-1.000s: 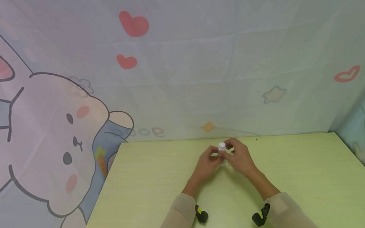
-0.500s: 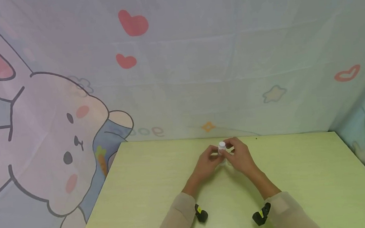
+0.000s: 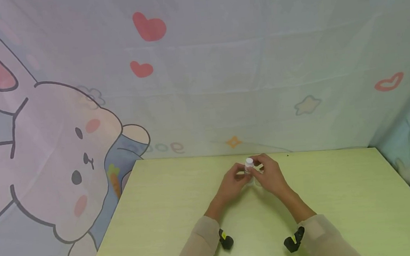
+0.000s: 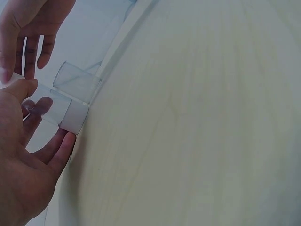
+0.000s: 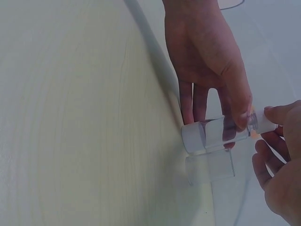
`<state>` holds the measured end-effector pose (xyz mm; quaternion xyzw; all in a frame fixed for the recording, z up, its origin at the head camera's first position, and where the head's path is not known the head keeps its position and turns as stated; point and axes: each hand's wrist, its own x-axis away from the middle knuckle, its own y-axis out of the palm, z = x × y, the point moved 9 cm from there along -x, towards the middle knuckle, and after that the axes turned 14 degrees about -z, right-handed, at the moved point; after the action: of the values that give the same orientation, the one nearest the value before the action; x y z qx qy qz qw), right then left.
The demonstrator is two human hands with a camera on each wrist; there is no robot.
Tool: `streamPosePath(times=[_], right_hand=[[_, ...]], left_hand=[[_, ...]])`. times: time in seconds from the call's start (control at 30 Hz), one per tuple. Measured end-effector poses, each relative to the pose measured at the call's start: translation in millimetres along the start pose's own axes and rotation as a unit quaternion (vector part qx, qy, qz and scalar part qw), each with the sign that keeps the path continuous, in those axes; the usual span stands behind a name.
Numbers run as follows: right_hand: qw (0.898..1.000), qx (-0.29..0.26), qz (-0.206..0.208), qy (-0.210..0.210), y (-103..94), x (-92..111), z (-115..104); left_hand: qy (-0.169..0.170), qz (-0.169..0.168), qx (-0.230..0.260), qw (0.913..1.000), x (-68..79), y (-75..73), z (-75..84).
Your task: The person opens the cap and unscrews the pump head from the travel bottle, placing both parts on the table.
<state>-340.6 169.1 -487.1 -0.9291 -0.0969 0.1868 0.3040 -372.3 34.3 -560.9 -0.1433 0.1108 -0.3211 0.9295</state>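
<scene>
A small clear bottle (image 5: 214, 132) with a white cap (image 3: 249, 161) and a whitish base stands upright between the two hands. My left hand (image 3: 231, 185) grips its body, thumb on one side and fingers on the other, with fingertips near the base. At the top, my right hand (image 3: 271, 178) pinches the cap between thumb and fingers, clearest in the right wrist view. Close beside the bottle is a clear open cylinder (image 4: 76, 83), like a small cup. The hands hide much of the bottle in the head view.
The pale wooden table (image 3: 167, 204) stretches to both sides, its back edge just beyond the hands. Behind it hangs a cloth (image 3: 206, 103) printed with a rabbit and hearts. Black wrist cameras (image 3: 226, 240) sit below both cuffs.
The fingers of the right hand shift slightly around the cap, and the cap sits marginally higher in view. Left hand and bottle body stay nearly in place.
</scene>
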Motion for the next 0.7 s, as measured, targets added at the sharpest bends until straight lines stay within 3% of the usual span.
streamPosePath(times=[0.7], right_hand=[[1.000, -0.022, 0.000, 0.022, -5.9, 1.3, -0.4]], left_hand=[[-0.006, 0.007, 0.004, 0.9999, 0.2, -0.5, 0.1]])
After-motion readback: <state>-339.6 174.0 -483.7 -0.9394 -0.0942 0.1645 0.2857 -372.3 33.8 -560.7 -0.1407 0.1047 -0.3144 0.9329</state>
